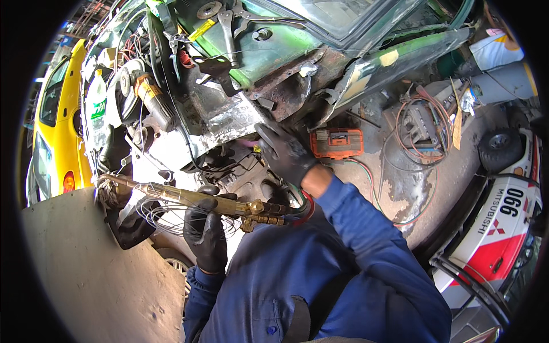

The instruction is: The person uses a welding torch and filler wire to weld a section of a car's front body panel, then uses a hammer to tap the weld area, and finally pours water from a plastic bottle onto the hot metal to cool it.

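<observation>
My left hand (207, 243), in a black glove, is closed around a brass gas torch (180, 196) and a loose coil of thin wire (154, 220). The torch lies almost level, its tip to the left; a red hose (309, 207) runs from its right end. My right hand (281, 153), also gloved in black, is stretched out with its fingers extended and slightly blurred. Its fingertips are at the edge of a bare, worn metal panel (231, 117) on a green car body (286, 48). Whether they touch it, I cannot tell.
An angle grinder (153, 100) and locking pliers (227, 34) rest on the car. An orange toolbox (337, 143) and coiled hoses (423, 128) lie on the floor. A yellow car (60, 123) stands at left, a white-and-red vehicle (494, 228) at right. A flat board (103, 268) is near left.
</observation>
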A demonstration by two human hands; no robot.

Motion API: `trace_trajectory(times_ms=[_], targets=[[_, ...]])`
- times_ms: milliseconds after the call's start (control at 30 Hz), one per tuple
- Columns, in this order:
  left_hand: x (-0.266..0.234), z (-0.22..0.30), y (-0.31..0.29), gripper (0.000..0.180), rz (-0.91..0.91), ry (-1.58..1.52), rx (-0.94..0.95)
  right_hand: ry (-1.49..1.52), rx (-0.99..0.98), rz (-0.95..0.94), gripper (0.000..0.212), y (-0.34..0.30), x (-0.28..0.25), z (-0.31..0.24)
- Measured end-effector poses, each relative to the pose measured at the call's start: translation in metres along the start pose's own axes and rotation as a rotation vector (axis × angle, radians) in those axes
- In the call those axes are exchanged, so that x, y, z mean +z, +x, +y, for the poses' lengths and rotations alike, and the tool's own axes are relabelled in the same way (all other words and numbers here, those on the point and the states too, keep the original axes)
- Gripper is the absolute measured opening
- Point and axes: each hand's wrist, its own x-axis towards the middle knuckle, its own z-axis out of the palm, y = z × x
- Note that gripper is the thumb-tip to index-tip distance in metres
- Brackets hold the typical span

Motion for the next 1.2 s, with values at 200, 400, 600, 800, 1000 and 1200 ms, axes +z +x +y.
trace_trajectory(times_ms=[200, 400, 600, 800, 1000, 1200], targets=[[0.088, -0.02, -0.018, 0.023, 0.168, 0.194, 0.025, 0.589, 0.183, -0.342, 0.057, -0.085, -0.078, 0.019], [0.138, -0.048, -0.023, 0.02, 0.279, 0.714, 0.244, 0.581, 0.21, -0.196, 0.07, -0.051, -0.057, 0.071], [0.15, -0.044, -0.05, 0.023, 0.418, 0.245, 0.153, 1.196, 0.592, -0.583, 0.046, -0.021, -0.022, 0.07], [0.162, -0.043, -0.074, 0.02, 0.507, 0.084, 0.135, 0.545, 0.489, -0.452, 0.065, 0.001, -0.018, 0.059], [0.138, -0.046, -0.082, 0.02, 0.495, 0.087, 0.086, -0.018, 0.457, -0.583, 0.127, 0.02, 0.004, 0.034], [0.109, -0.037, -0.08, 0.024, 0.432, 0.034, 0.098, 0.577, 0.226, -0.259, 0.032, 0.023, 0.028, 0.023]])
